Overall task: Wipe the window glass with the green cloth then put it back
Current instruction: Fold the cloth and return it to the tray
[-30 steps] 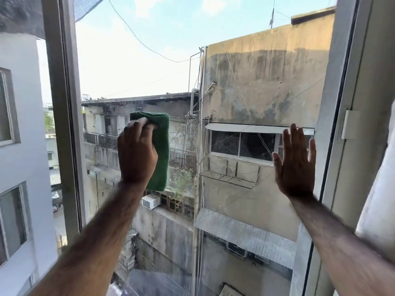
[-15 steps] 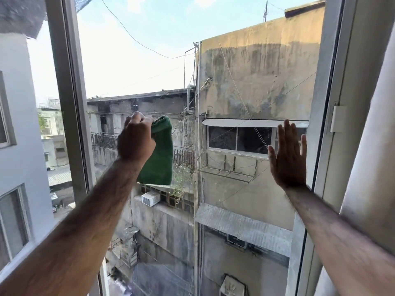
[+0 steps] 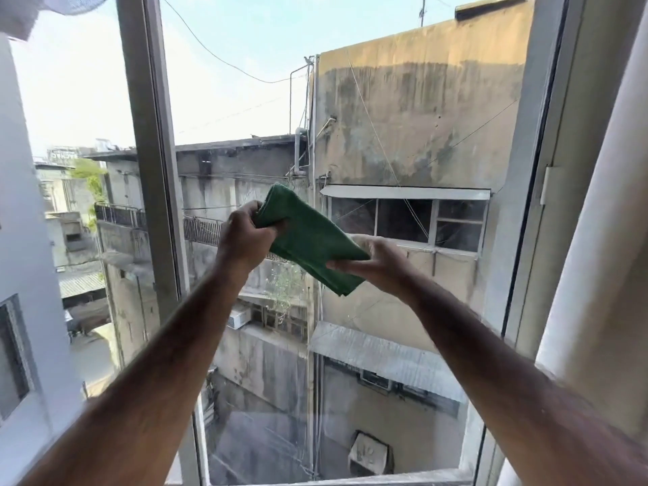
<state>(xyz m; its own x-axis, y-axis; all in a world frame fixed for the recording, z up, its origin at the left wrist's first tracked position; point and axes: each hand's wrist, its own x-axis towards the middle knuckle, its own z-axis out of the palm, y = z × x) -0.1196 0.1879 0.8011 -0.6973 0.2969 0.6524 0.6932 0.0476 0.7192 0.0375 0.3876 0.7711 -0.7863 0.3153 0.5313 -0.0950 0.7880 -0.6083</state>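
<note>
The green cloth [image 3: 308, 242] is folded and held in the air in front of the window glass [image 3: 403, 110], off the pane. My left hand [image 3: 243, 238] pinches its upper left end. My right hand [image 3: 375, 261] grips its lower right edge from below. Both arms reach forward from the bottom of the view. The cloth slopes down from left to right between the two hands.
A grey vertical window frame [image 3: 150, 152] stands left of the hands. The right frame [image 3: 547, 170] carries a small white latch [image 3: 545, 185], with a pale curtain [image 3: 603, 240] beside it. The sill [image 3: 350, 480] runs along the bottom. Buildings show through the glass.
My left hand pulled the cloth off the glass and toward the middle. My right hand left the pane near the right frame and took hold of the cloth's lower edge.
</note>
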